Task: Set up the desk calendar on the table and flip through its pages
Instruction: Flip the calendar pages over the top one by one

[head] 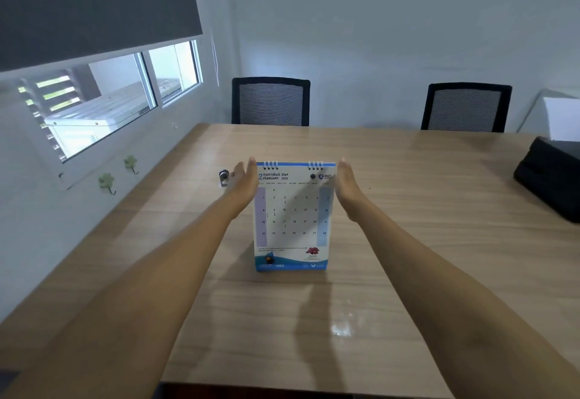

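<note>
A spiral-bound desk calendar (293,216) stands upright on the wooden table (408,210), showing its February page with a blue wave strip along the bottom. My left hand (246,179) is flat beside the calendar's upper left edge, fingers straight and pointing away from me. My right hand (345,183) is flat at the upper right edge in the same way. Both palms face inward toward the calendar. Whether they touch its sides I cannot tell; neither hand grips it.
A small metal object (224,177) lies on the table left of my left hand. A black bag (552,179) sits at the table's right edge. Two black mesh chairs (270,102) (466,108) stand at the far side. The wall with a window runs along the left.
</note>
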Motion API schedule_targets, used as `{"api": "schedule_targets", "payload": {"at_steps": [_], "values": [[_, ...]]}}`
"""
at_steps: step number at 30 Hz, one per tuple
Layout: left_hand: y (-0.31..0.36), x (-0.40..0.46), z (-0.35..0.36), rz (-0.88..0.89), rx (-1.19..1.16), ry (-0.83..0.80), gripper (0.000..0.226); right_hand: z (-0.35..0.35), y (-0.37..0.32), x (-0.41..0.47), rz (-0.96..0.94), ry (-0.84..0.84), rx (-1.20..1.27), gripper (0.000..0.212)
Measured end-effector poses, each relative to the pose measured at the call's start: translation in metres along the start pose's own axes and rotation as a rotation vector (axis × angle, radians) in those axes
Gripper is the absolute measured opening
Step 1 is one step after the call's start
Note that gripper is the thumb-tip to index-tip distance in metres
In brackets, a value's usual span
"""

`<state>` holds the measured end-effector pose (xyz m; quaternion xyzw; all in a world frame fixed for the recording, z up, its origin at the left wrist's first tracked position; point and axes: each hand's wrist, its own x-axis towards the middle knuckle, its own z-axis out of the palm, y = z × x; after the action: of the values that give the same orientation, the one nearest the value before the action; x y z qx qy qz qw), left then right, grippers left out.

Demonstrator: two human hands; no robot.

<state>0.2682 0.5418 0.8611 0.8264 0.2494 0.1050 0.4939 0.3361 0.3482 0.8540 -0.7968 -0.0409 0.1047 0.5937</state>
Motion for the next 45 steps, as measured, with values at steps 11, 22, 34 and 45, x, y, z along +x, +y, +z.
{"api": "schedule_targets", "payload": {"at_steps": [11,22,34,45], "values": [[0.013,-0.065,0.009,-0.134,-0.471,-0.17,0.062,0.006,0.01,-0.043,0.138,-0.157,0.336,0.074],[0.006,-0.049,-0.02,-0.133,-0.3,0.009,0.075,-0.018,-0.005,-0.056,0.099,0.006,0.101,0.079],[0.047,-0.047,-0.029,0.112,-0.407,-0.013,0.064,-0.041,-0.049,-0.051,-0.125,-0.087,0.268,0.065],[0.021,-0.002,-0.01,0.377,0.433,-0.07,0.067,-0.009,-0.009,0.008,-0.292,-0.082,-0.721,0.083]]}}
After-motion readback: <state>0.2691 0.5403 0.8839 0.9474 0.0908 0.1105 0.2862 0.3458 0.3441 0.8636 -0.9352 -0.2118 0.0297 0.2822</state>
